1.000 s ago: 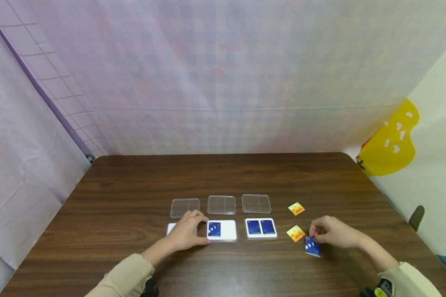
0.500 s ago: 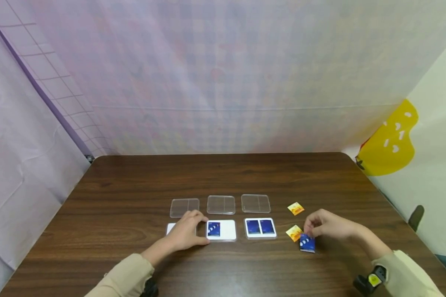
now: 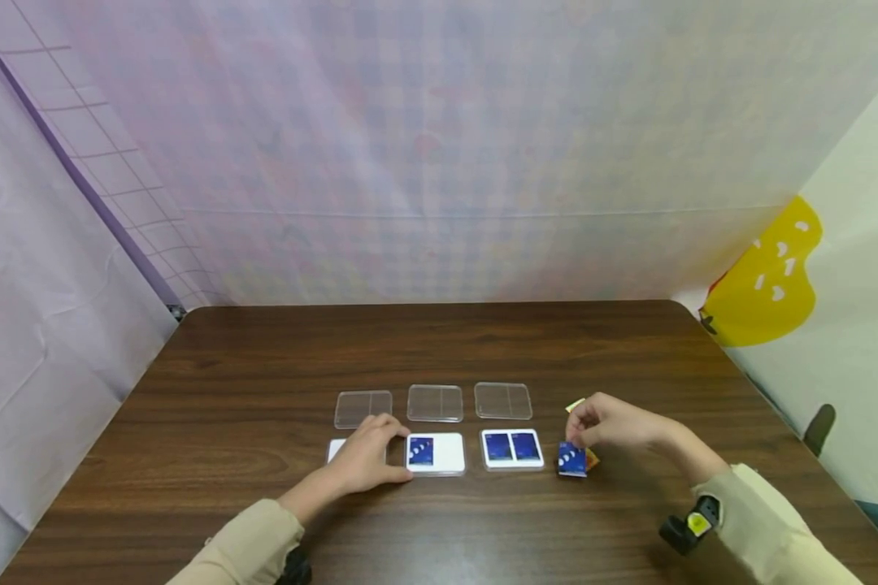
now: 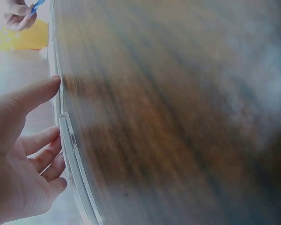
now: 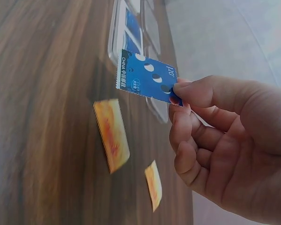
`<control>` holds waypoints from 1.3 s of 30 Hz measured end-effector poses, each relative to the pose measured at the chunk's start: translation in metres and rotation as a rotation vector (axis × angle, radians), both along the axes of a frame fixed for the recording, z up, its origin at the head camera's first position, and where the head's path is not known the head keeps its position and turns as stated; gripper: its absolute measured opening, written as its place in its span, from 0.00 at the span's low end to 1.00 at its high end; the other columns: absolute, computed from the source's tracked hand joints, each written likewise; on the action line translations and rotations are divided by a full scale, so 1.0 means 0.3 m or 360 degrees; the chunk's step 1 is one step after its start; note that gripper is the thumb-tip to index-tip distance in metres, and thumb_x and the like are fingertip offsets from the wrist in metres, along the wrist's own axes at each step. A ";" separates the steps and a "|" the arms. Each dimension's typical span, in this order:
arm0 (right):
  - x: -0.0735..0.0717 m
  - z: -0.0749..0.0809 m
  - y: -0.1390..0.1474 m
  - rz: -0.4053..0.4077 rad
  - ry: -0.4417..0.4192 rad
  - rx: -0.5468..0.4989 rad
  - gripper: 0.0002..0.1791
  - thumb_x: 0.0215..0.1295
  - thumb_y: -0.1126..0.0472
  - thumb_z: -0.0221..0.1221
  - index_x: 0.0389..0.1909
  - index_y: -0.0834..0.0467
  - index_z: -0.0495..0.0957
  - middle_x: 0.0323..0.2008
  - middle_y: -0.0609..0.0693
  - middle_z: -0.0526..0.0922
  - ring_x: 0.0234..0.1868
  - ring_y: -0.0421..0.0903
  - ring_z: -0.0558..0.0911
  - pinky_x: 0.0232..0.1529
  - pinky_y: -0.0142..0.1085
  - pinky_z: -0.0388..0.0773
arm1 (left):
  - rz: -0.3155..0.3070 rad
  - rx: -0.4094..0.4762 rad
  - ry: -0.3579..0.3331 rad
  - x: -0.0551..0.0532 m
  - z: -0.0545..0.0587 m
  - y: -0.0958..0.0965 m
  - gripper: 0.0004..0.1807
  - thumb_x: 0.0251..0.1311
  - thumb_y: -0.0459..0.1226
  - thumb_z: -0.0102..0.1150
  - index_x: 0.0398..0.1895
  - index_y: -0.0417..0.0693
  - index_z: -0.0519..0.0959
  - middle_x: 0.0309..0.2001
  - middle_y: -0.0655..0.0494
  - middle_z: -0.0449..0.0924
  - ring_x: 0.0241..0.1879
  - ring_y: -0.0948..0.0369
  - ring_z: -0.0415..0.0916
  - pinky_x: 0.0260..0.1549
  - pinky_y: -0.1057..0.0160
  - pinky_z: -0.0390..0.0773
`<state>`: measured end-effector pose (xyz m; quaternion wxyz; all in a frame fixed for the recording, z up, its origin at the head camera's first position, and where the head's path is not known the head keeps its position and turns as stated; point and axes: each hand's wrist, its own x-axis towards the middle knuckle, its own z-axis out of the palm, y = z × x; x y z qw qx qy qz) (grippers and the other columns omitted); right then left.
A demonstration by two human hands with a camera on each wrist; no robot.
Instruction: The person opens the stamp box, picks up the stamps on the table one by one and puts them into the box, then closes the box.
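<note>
Between thumb and index finger my right hand [image 3: 615, 424] pinches a blue postage stamp [image 5: 147, 77] with a row of moon shapes, raised over the table. My left hand [image 3: 363, 457] holds the left end of the middle stamp case [image 3: 449, 453], thumb at its near corner and index finger at its far one. A similar blue stamp [image 3: 421, 452] lies in that case's left half; its right half is bare white. The right case [image 3: 513, 466] contains two dark blue stamps. The left case [image 3: 335, 447] is mostly hidden by my left hand.
Three clear lids [image 3: 436, 404] lie in a row behind the cases. Two orange-yellow stamps, a nearer one [image 5: 112, 136] and a farther one [image 5: 153, 187], lie on the brown table [image 3: 263, 357] under my right hand. A curtain [image 3: 424, 162] hangs behind the table.
My right hand has moved left with the blue stamp, from right of the orange-yellow stamps to over them, near the right case. My left hand has stayed in place.
</note>
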<state>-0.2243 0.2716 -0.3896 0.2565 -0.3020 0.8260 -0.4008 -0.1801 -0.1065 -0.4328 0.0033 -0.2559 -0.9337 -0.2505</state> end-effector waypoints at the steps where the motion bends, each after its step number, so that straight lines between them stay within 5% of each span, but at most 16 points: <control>1: -0.003 0.001 -0.011 -0.0008 -0.0009 0.0003 0.04 0.57 0.68 0.55 0.29 0.66 0.77 0.24 0.48 0.77 0.26 0.39 0.74 0.26 0.32 0.74 | 0.0000 0.0000 0.0003 0.000 0.000 0.000 0.30 0.38 0.45 0.70 0.46 0.37 0.76 0.45 0.49 0.73 0.47 0.53 0.68 0.49 0.54 0.70; 13: -0.041 0.019 -0.200 -0.0008 0.0004 0.0040 0.03 0.55 0.68 0.57 0.28 0.64 0.78 0.23 0.47 0.76 0.24 0.40 0.71 0.21 0.27 0.66 | 0.0006 -0.0006 -0.0002 0.000 0.000 -0.001 0.31 0.39 0.45 0.70 0.46 0.37 0.76 0.45 0.48 0.73 0.47 0.52 0.68 0.49 0.54 0.70; 22: -0.060 -0.010 -0.345 0.0093 0.0109 -0.0085 0.04 0.52 0.72 0.56 0.28 0.67 0.79 0.24 0.49 0.79 0.25 0.36 0.75 0.28 0.31 0.75 | 0.0007 -0.0002 0.0003 0.002 -0.001 0.000 0.30 0.38 0.45 0.70 0.46 0.38 0.76 0.44 0.49 0.73 0.46 0.53 0.68 0.49 0.54 0.70; 32: -0.055 -0.039 -0.467 0.0053 0.0040 -0.0154 0.05 0.50 0.74 0.56 0.28 0.70 0.79 0.23 0.52 0.81 0.25 0.36 0.75 0.29 0.30 0.75 | -0.0004 0.0015 0.0016 0.002 0.000 0.000 0.30 0.38 0.45 0.71 0.45 0.37 0.76 0.44 0.49 0.74 0.45 0.53 0.68 0.48 0.54 0.71; 39: -0.062 -0.068 -0.506 0.0022 0.0180 -0.0078 0.05 0.48 0.74 0.56 0.26 0.67 0.80 0.22 0.51 0.81 0.23 0.34 0.74 0.27 0.27 0.74 | -0.0017 0.0024 0.0028 0.004 0.003 0.000 0.29 0.38 0.44 0.71 0.44 0.37 0.76 0.43 0.49 0.74 0.44 0.54 0.69 0.46 0.55 0.71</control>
